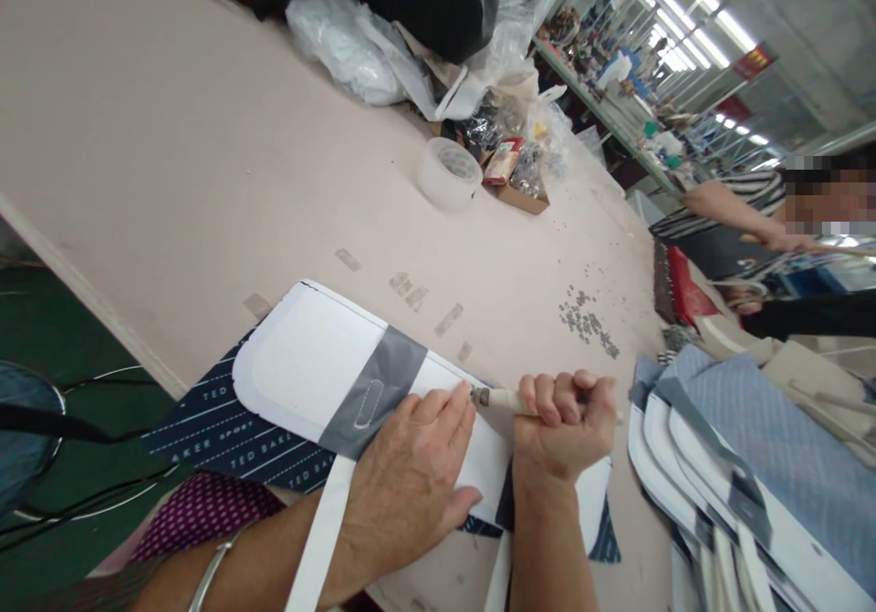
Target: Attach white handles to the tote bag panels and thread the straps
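A white panel (287, 357) with rounded corners lies on the table, on top of dark blue printed fabric (239, 448) with white lettering. A grey band (380, 379) with a stitched slot crosses the panel. My left hand (417, 466) rests flat on the panel, fingers stretched out and thumb apart, pressing it down. In my closed right hand (565, 416) is a white-handled tool (503, 399) with a metal tip. Its tip meets the panel's upper edge beside my left fingertips; the exact contact point is too small to tell. A white strap (325, 534) passes over my left wrist.
A tape roll (450, 174) and a small box of odds and ends (524, 197) stand farther back, near plastic bags (349, 46). Small metal pieces (587, 322) lie scattered at right. Stacked panels (712, 466) fill the right side; a co-worker's arm (732, 206) shows beyond.
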The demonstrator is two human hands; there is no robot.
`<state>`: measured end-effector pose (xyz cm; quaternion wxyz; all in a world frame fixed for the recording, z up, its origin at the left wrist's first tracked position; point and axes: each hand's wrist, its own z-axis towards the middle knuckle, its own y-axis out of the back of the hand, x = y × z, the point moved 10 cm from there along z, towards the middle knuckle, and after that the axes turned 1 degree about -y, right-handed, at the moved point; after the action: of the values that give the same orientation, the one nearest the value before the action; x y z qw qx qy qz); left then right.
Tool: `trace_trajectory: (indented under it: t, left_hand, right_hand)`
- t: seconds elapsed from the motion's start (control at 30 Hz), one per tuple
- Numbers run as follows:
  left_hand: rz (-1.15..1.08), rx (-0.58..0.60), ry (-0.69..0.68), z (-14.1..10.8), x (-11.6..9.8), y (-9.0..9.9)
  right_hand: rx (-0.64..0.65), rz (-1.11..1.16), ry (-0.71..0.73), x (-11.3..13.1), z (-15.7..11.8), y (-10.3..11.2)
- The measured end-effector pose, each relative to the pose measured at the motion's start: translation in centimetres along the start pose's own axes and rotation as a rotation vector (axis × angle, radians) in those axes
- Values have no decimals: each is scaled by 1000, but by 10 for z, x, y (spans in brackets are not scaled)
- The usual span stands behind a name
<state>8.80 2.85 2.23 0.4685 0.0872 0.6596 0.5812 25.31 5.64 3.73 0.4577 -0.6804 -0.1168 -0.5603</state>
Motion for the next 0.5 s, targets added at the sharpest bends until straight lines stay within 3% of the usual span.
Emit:
trace_trajectory:
  t: [0.13, 0.23, 0.4, 0.5]
  left_hand:
    - [-3, -9, -6, 0, 0, 1]
    - [-19, -4, 5, 0, 1, 0]
    - [-76, -10, 7, 2, 1, 2]
    - [-122, -24, 50, 1, 6, 5]
  right_hand:
    - [52, -46, 15, 2, -4, -17]
    - [159, -135, 71, 6, -13, -37]
    - [331, -509, 209, 8, -36, -65]
    - [400, -693, 159, -1, -36, -72]
